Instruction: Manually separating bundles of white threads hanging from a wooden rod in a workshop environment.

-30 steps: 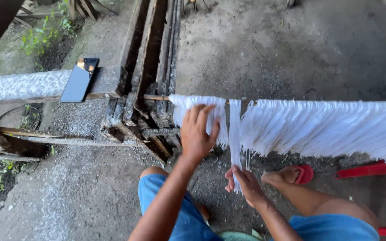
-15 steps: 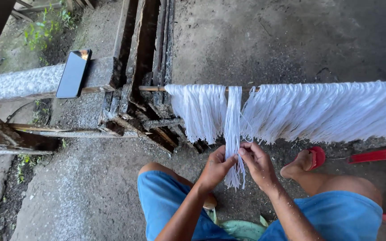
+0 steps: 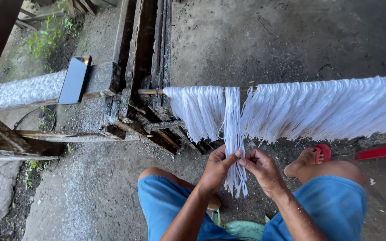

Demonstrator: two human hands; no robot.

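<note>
Arms: bare, no sleeves in view.
Left hand [image 3: 219, 167]: ungloved, no rings.
Right hand [image 3: 260, 168]: ungloved.
Legs: blue shorts [image 3: 336, 201].
Foot: red sandal [image 3: 322, 152].

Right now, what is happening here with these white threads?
A seated person in blue shorts works on white strands that hang from a thin horizontal rod. Both hands pinch one narrow bundle of strands that hangs apart from the rest: the left hand and the right hand hold it low down, thumbs and fingertips close together. To either side hang wider curtains of the same white strands. A dark phone lies on a grey ledge at the left.
</note>
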